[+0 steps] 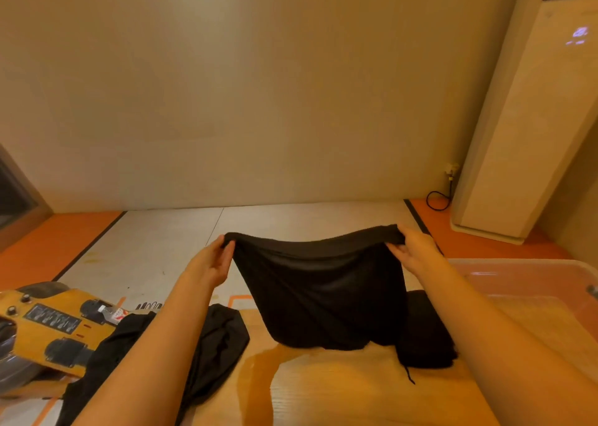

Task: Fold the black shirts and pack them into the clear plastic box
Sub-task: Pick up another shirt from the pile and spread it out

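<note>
Black shirt (pixel 323 296) hangs stretched btwn your left hand (pixel 210 263) & right hand (pixel 417 250), each pinching a top corner. Both arms reach fwd, palms turned inward. Shirt's lower edge meets the bench (pixel 339 393). Clear plastic box (pixel 534 283) sits just right of your right forearm. Second black shirt (pixel 220 338) lies under your left forearm.

head-worn view, forward and down
</note>
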